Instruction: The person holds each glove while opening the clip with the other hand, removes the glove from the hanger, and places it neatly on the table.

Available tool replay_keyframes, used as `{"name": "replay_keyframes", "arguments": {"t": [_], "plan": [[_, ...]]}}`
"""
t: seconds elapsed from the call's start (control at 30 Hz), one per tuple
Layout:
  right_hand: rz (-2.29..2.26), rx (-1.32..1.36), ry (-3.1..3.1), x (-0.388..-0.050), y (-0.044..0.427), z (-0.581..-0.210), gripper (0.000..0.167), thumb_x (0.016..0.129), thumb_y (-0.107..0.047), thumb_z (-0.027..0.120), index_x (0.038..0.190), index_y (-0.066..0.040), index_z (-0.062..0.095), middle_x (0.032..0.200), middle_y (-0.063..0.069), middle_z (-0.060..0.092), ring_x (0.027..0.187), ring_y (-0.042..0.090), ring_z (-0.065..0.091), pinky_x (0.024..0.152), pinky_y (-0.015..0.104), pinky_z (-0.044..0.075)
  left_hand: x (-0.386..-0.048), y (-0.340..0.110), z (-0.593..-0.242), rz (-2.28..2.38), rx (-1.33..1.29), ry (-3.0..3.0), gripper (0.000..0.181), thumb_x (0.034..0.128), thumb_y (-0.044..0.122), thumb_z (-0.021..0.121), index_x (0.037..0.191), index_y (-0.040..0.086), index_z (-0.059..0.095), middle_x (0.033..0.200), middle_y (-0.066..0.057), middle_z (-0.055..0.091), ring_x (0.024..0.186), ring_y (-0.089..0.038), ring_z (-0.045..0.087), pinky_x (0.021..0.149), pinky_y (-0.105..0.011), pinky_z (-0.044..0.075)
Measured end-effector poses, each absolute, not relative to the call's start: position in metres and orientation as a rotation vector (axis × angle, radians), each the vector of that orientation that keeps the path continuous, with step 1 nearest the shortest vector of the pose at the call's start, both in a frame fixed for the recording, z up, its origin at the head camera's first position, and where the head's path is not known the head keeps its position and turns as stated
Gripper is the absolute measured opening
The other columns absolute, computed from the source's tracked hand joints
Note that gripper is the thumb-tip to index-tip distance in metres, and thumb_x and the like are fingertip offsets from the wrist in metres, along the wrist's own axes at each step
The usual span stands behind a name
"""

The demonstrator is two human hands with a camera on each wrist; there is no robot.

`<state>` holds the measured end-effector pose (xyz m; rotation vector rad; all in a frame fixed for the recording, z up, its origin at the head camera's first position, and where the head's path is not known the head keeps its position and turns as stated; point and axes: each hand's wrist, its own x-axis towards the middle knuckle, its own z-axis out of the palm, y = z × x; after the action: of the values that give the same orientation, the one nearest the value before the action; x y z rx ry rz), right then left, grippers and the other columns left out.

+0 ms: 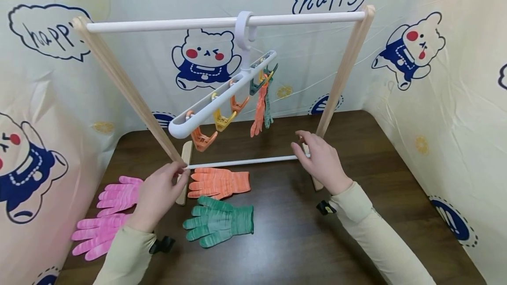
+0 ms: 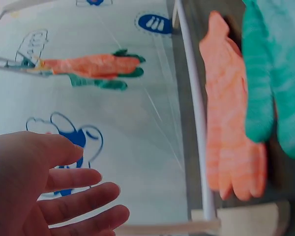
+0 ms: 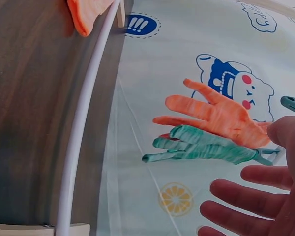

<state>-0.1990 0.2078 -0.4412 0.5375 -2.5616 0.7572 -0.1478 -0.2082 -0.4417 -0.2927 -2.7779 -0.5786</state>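
My left hand [image 1: 158,192] is by the left foot of a wooden drying rack, beside the end of its white lower bar [image 1: 245,162]. My right hand [image 1: 322,159] is at the right foot, thumb and fingers apart. Both wrist views show relaxed fingers with nothing between them. From the rack's white top bar [image 1: 166,24] hangs a white clip hanger [image 1: 222,100]. An orange glove [image 3: 231,120] and a green glove [image 3: 201,145] dangle from its far end. On the table lie another orange glove [image 1: 219,183] and another green glove [image 1: 222,221].
Two pink gloves [image 1: 119,195] lie at the left, partly behind my left forearm. Orange and yellow clips [image 1: 203,140] hang along the hanger's near half. A printed cloth [image 1: 336,74] surrounds the dark wooden table [image 1: 285,232] at the back and sides.
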Motion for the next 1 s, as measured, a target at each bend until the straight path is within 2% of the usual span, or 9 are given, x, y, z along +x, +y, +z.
{"name": "replay_keyframes", "arguments": {"t": [0.13,0.27,0.6,0.87,1.0], "plan": [[0.747,0.535,-2.540,-0.202,0.205,-0.438,0.039,0.104,-0.034,0.062,0.130,-0.005,0.065,0.106,0.012,0.072,0.086,0.026,0.068,0.071,0.050,0.058,-0.154,-0.195,-0.439,-0.590,-0.354,-2.759,0.022,0.0985,0.022,0.071,0.114,0.006,0.073,0.100,-0.014,0.075,0.081,-0.030,0.071,0.059,-0.044,0.058],[0.727,0.550,-2.532,-0.204,0.203,-0.433,0.037,0.104,-0.032,0.063,0.127,-0.004,0.066,0.103,0.012,0.072,0.083,0.026,0.067,0.068,0.049,0.058,-0.164,-0.182,-0.436,-0.633,-0.399,-2.745,0.023,0.1001,0.025,0.070,0.116,0.008,0.072,0.105,-0.012,0.076,0.091,-0.032,0.074,0.066,-0.050,0.060],[0.708,0.540,-2.506,-0.216,0.197,-0.413,0.036,0.105,-0.033,0.060,0.124,-0.004,0.068,0.103,0.011,0.075,0.080,0.026,0.070,0.065,0.048,0.057,-0.195,-0.153,-0.438,-0.695,-0.464,-2.588,0.028,0.0992,0.027,0.071,0.117,0.004,0.071,0.095,-0.013,0.074,0.078,-0.029,0.069,0.060,-0.044,0.057],[0.709,0.516,-2.510,-0.230,0.197,-0.394,0.034,0.107,-0.037,0.057,0.118,-0.008,0.071,0.091,0.006,0.075,0.074,0.022,0.068,0.062,0.046,0.054,-0.226,-0.125,-0.437,-0.882,-0.432,-2.595,0.033,0.1022,0.032,0.067,0.120,0.005,0.067,0.112,-0.015,0.073,0.092,-0.033,0.072,0.072,-0.048,0.060],[0.680,0.528,-2.513,-0.237,0.196,-0.385,0.035,0.107,-0.038,0.055,0.116,-0.008,0.073,0.085,0.004,0.075,0.067,0.020,0.066,0.056,0.045,0.051,-0.238,-0.115,-0.435,-0.973,-0.454,-2.587,0.036,0.1014,0.034,0.068,0.128,0.009,0.067,0.122,-0.014,0.071,0.107,-0.033,0.071,0.083,-0.050,0.060]]}}
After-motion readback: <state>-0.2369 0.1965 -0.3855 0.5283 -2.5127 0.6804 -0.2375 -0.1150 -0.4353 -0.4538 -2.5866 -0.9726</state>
